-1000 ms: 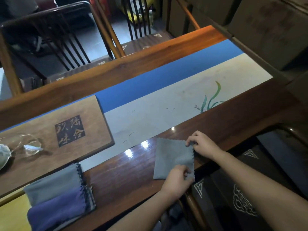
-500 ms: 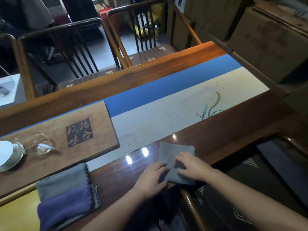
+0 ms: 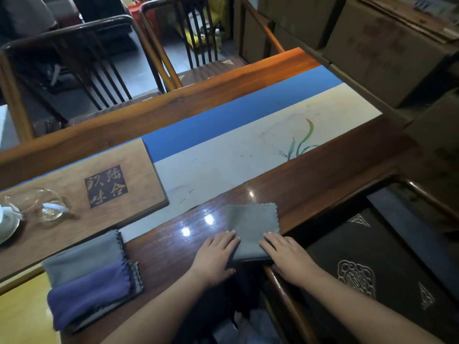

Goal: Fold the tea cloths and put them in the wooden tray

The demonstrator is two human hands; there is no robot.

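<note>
Presently a folded grey tea cloth [image 3: 252,229], matte, roughly square with pinked zigzag edges, lies flat on the glossy dark wooden table [image 3: 310,184] at its near edge. The left hand [image 3: 216,256] and right hand [image 3: 288,256] press its near corners with straight, flat fingers, one each side. Further left, grey and purple folded cloths [image 3: 89,276] lie stacked beside the wooden tray [image 3: 74,194]

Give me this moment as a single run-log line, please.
step: folding | left hand: flat on grey cloth | right hand: flat on it | folded stack: beside wooden tray
</note>
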